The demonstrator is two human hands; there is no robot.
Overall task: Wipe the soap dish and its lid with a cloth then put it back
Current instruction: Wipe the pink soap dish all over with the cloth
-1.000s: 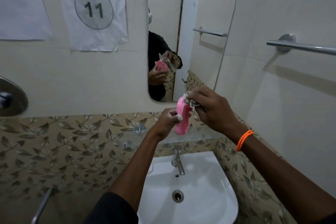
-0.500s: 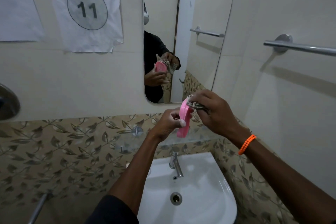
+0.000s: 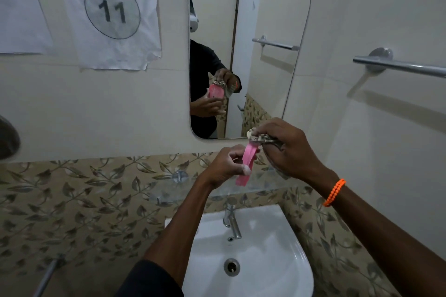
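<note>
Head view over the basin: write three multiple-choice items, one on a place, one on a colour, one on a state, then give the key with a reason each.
1. Where is the pink soap dish piece?
A. lying in the sink
B. held up above the glass shelf
C. hanging on the towel bar

2. What colour is the bracelet on the right wrist?
A. orange
B. blue
C. white

3. What is the right hand doing?
A. hanging idle
B. turning the tap
C. gripping the cloth against the top of the pink piece

Key:
1 B: the left hand holds it edge-on in front of the glass shelf, above the sink.
2 A: the beads are plainly orange.
3 C: its fingers curl round the patterned cloth, which sits on the piece's upper end.
</note>
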